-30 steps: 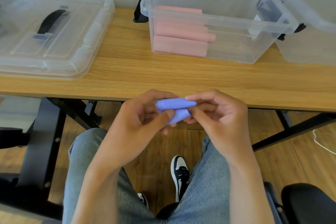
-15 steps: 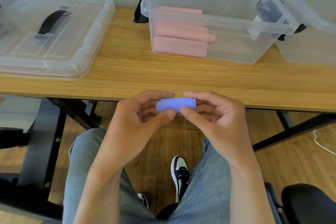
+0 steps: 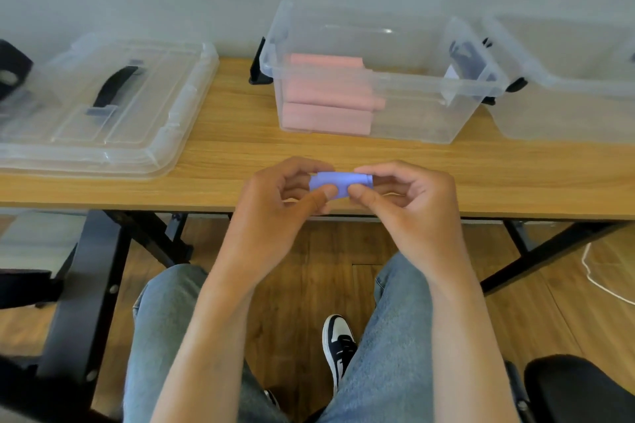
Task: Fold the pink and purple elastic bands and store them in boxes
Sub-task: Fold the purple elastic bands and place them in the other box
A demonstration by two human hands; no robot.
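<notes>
The person wears light blue denim jeans [image 3: 388,347], the cloth faded and slightly grainy, with a seam line showing down the inner side of the right leg. Both forearms are bare, with no sleeves reaching them, and neither wrist carries a watch or band. The left hand [image 3: 271,213] and right hand [image 3: 409,206] wear no rings or gloves. One foot shows between the knees in a black-and-white sneaker [image 3: 338,347] with a white toe cap, black overlays and black laces.

I see a wooden table [image 3: 240,134] carrying a clear box [image 3: 412,113], a second box [image 3: 567,106] to its right, and stacked lids [image 3: 103,106] to its left.
</notes>
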